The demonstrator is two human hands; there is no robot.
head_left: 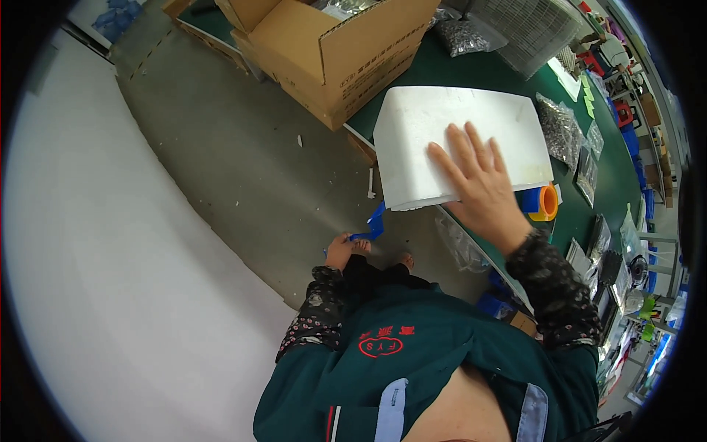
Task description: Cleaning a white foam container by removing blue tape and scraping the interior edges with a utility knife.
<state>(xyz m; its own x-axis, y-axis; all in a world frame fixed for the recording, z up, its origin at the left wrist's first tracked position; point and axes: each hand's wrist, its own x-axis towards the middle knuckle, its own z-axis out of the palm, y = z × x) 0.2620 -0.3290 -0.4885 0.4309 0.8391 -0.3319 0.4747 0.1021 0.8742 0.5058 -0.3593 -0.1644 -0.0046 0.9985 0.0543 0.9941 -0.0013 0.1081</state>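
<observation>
A white foam box [412, 129] sits on the near left edge of a green table, its corner jutting past the edge. My right hand [482, 184] lies on its top with the fingers spread. Low on the left, beside my legs, my left hand [339, 253] is closed on a strip of blue tape [375, 223]. The strip runs upward from my fingers toward the box's near left corner. Where its upper end goes is hidden by the box. Just right of the box, partly behind my right wrist, lies an orange and blue tape roll [545, 202].
An open cardboard box [375, 62] stands at the table's far left. Bags of small parts [560, 132] and a wire basket [526, 33] rest on the green table [615, 173]. A white wall [132, 258] rises on my left beyond the grey floor [221, 140].
</observation>
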